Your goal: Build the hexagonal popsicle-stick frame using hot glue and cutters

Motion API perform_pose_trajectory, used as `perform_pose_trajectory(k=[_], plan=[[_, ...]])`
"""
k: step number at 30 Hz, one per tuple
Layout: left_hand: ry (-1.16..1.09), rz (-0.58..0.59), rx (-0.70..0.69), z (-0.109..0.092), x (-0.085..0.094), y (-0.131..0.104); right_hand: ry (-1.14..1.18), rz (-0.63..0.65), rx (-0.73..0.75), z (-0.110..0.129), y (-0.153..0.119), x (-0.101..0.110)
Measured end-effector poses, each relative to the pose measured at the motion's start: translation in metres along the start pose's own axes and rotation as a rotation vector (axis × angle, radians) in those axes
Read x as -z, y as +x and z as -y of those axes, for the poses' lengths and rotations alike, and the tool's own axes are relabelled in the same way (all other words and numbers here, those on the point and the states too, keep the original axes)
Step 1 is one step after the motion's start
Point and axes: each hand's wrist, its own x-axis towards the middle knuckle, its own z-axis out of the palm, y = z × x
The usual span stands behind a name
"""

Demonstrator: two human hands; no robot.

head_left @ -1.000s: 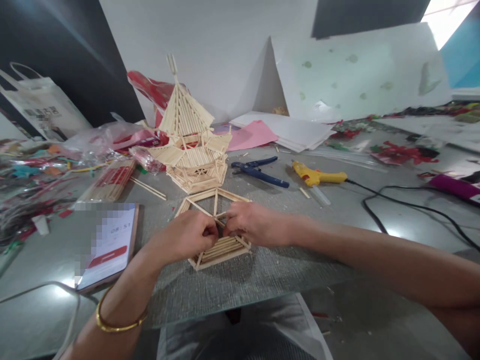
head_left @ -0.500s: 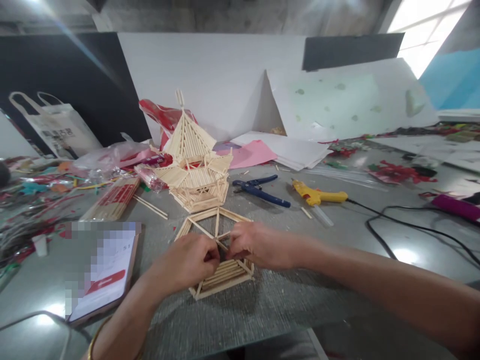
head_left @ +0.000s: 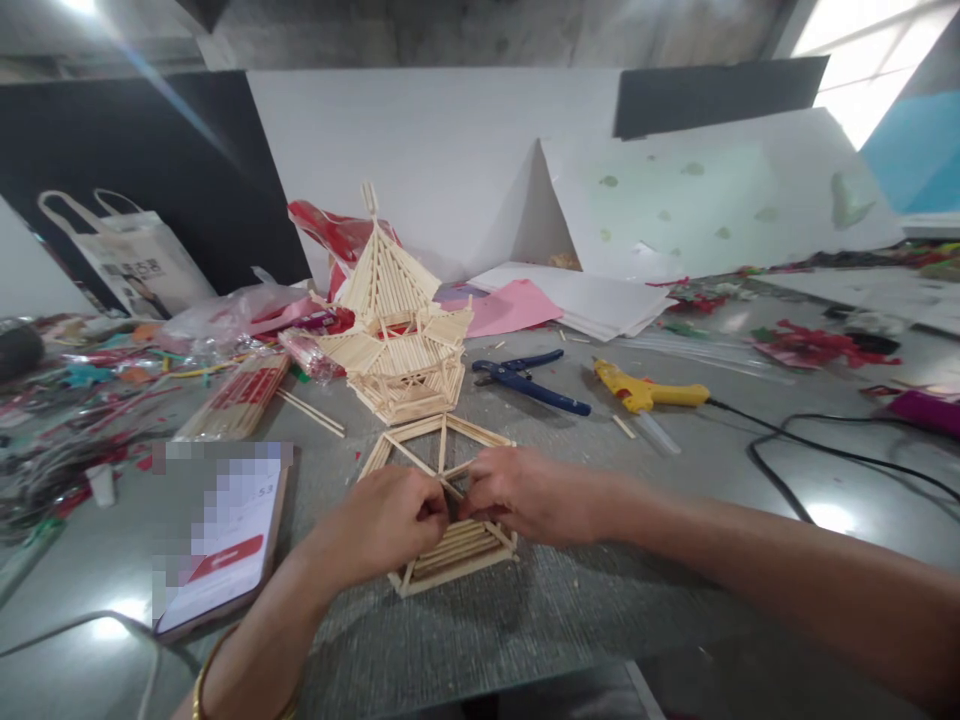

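The left hand [head_left: 405,515] and the right hand [head_left: 517,495] met near the middle of a six-sided frame of wooden sticks [head_left: 461,545], which lay on the tabletop [head_left: 570,620] close to its front edge. Both hands had their fingers curled in, the tips nearly together; whether either gripped a stick could not be told, as the fingers hid the spot. Inside the frame, thin sticks ran from the corners to the centre, and a row of slats filled the near side.

Just behind the frame stood a tiered stick tower [head_left: 409,355] with a pointed roof. To its right lay blue-handled pliers [head_left: 532,385], then a yellow glue gun [head_left: 645,390] with its black cord. On the left were a phone [head_left: 240,560], a pack of sticks [head_left: 240,395] and loose sticks [head_left: 311,411]
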Motion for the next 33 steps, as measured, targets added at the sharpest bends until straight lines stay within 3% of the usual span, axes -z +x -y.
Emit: perform_pose_trajectory(k=[3, 11, 18, 20, 26, 29, 33], plan=[[-0.009, 0.006, 0.006, 0.0, 0.001, -0.001, -0.013, 0.022, -0.041, 0.0, 0.0, 0.002], [-0.026, 0.003, 0.039, -0.002, 0.0, 0.0, -0.021, -0.07, -0.014, -0.003, 0.0, -0.004], [-0.012, -0.002, 0.05, -0.002, -0.002, -0.001, -0.146, -0.3, -0.248, -0.025, -0.002, 0.003], [-0.004, 0.001, 0.052, -0.003, -0.002, 0.0, -0.13, -0.288, -0.255, -0.024, -0.004, 0.008], [0.039, -0.019, 0.079, -0.006, -0.002, 0.0, -0.108, -0.092, -0.011, 0.001, -0.004, 0.011], [0.02, -0.01, 0.036, -0.005, -0.001, 0.0, -0.191, 0.015, 0.017, 0.005, -0.001, 0.004], [0.027, -0.011, 0.032, -0.002, -0.002, 0.001, -0.232, 0.039, -0.005, 0.004, 0.002, -0.006]])
